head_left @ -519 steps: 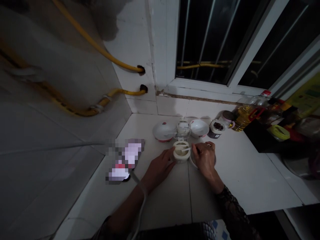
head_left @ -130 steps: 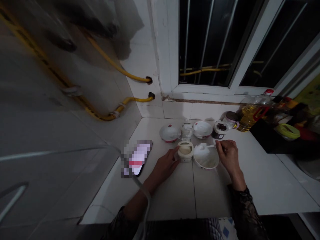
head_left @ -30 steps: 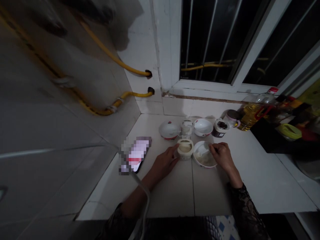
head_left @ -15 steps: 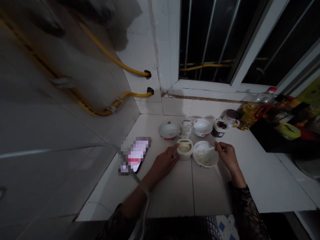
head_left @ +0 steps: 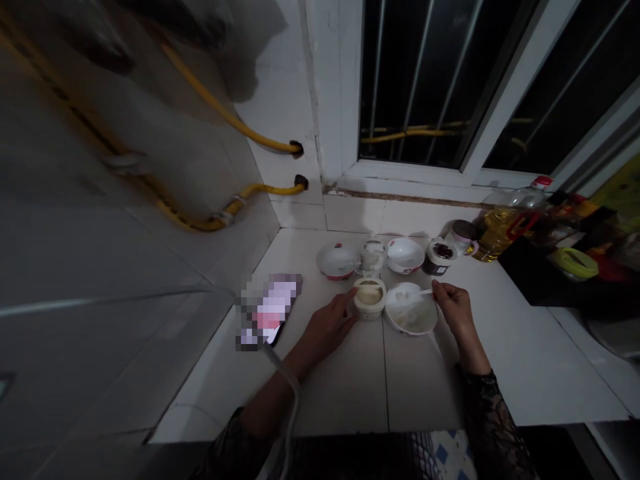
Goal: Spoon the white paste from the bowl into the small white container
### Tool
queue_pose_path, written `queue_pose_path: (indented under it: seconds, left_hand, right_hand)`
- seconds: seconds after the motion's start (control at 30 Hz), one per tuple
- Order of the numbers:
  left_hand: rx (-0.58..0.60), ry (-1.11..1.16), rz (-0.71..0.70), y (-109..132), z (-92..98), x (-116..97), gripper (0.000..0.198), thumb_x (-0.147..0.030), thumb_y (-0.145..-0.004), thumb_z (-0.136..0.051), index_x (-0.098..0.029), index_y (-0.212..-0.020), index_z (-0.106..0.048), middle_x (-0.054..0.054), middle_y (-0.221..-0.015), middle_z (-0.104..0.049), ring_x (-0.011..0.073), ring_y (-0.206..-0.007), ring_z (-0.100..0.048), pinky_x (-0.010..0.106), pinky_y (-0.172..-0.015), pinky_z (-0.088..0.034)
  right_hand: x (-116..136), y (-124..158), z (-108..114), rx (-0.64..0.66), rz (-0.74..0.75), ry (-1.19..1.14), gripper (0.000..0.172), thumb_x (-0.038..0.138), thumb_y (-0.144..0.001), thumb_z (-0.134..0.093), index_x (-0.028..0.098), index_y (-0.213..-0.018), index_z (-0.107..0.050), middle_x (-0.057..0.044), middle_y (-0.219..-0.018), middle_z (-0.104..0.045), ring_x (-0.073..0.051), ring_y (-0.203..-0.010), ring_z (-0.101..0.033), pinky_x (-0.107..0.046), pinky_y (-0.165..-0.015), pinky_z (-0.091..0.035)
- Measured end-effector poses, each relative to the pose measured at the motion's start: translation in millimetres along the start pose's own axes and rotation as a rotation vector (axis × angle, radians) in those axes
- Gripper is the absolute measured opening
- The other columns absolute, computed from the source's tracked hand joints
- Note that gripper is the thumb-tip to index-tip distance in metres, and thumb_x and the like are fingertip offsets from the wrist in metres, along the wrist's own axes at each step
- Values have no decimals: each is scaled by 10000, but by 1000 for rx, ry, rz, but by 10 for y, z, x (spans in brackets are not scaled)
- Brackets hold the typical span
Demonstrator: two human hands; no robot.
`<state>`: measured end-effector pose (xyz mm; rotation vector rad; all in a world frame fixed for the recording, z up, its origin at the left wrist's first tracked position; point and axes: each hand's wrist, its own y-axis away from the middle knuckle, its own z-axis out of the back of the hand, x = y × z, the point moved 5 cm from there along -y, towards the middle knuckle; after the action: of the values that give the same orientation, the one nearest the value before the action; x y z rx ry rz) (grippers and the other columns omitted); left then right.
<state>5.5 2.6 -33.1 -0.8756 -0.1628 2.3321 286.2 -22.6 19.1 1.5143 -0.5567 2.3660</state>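
My left hand (head_left: 326,327) holds the side of a small round white jar (head_left: 370,297) with pale contents, standing on the white counter (head_left: 350,387). My right hand (head_left: 454,308) pinches the handle of a small white spoon (head_left: 416,293) whose bowl rests over a white bowl (head_left: 412,315) right of the jar. The bowl holds some pale powder or paste.
Behind stand two more white bowls (head_left: 338,260) (head_left: 405,254), a glass jar (head_left: 373,255), a dark-filled jar (head_left: 439,256) and a pink-lidded cup (head_left: 464,235). An oil bottle (head_left: 505,221) and clutter sit at the right. A phone (head_left: 270,311) lies left. Yellow hoses (head_left: 225,207) cross the wall.
One second ago my right hand lay over the bowl's right rim; it has drawn back to the right and now holds the spoon across the bowl. My left hand has stayed on the jar.
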Motion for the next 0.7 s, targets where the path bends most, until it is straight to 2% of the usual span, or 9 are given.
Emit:
queue_pose_path:
  seconds: [0.1,0.17,0.27,0.37,0.43,0.53,0.7]
  left_hand:
    - [12,0,11,-6,-8,11,531,-268,-926,-493,-249,-1424,-310,58,-1092,-603,159,-795,-657,312,-729,-542]
    - [4,2,7,-7,-6,10,526,-266,-924,-494,-243,-1419,-316,63,-1093,-608,163,-789,-658,315,-720,-542]
    - [-14,6,-6,-1,2,0,521,-264,-922,-495,-232,-1412,-320,65,-1088,-613,169,-793,-660,318,-720,-544]
    - [-20,4,-6,4,-1,-5,519,-259,-921,-494,-244,-1411,-324,64,-1111,-606,162,-793,-661,311,-724,-544]
    - [-23,4,-1,4,-5,-2,525,-261,-918,-498,-251,-1414,-326,62,-1118,-602,159,-784,-663,307,-717,-546]
    - [-22,11,2,2,-12,4,530,-261,-915,-504,-258,-1414,-325,54,-1116,-601,160,-780,-667,304,-713,-549]
    - [-18,-5,-10,2,-8,14,540,-241,-912,-504,-261,-1415,-308,56,-1127,-603,160,-790,-666,309,-728,-549]
  right_hand:
    - [118,63,-94,-54,86,1,549,678,-762,-525,202,-491,-489,31,-450,-409,-107,-468,-354,-264,-490,-311]
    - [249,145,-160,-140,208,58,522,612,-848,-478,203,-525,-515,10,-495,-480,-135,-533,-433,-279,-563,-370]
    - [507,325,-303,-234,536,239,450,437,-954,-432,204,-590,-558,1,-565,-562,-143,-605,-496,-324,-770,-413]
    - [704,528,-507,-177,922,485,340,278,-967,-475,206,-654,-586,27,-582,-583,-116,-582,-485,-345,-902,-360]
    - [755,614,-580,-147,1074,598,275,235,-949,-522,212,-686,-597,35,-597,-599,-111,-590,-491,-342,-924,-339]
    - [760,616,-545,-181,1078,616,250,228,-945,-531,216,-705,-601,37,-601,-607,-113,-591,-504,-349,-930,-334]
    - [594,417,-349,-216,802,384,352,268,-967,-471,202,-634,-564,33,-565,-583,-112,-561,-511,-347,-885,-381]
